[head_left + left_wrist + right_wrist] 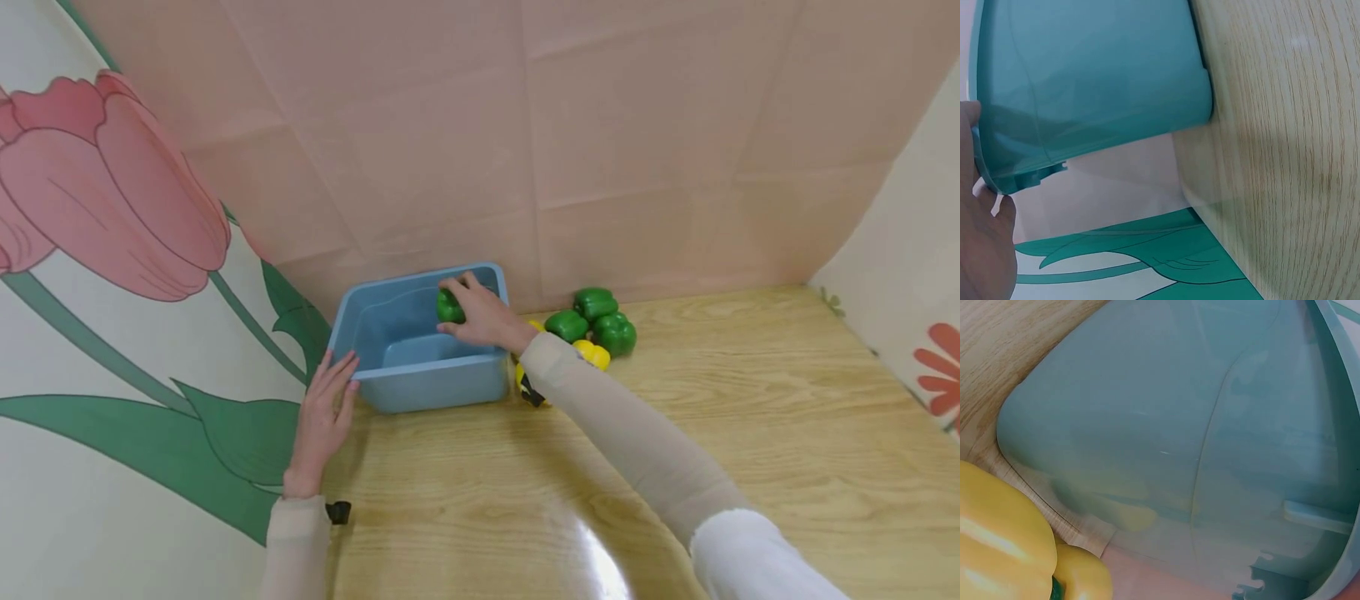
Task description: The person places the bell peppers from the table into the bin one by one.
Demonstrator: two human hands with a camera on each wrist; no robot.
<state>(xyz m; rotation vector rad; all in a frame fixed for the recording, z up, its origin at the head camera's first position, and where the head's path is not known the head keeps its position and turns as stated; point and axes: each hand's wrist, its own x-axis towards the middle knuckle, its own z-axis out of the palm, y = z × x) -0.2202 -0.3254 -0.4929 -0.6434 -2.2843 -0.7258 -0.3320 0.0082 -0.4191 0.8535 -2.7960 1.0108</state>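
Observation:
A blue plastic bin (435, 385) stands on the wooden table against the back wall. My right hand (483, 318) grips a green bell pepper (450, 307) above the inside of the bin, near its right end. On the bin's left front corner rest the fairly straight fingers of my left hand (324, 414); the left wrist view shows this hand (982, 244) at the rim. Right of the bin lie several green bell peppers (615, 334) and yellow bell peppers (593, 354), partly behind my right forearm. A yellow bell pepper (1004, 531) shows close up beside the bin's outer wall.
The wooden table (465, 492) reaches toward me and to the right. A pinkish sheet (637, 150) covers the wall behind it, and a tulip mural (112, 183) is on the left wall. A small black object (339, 512) shows beside my left wrist.

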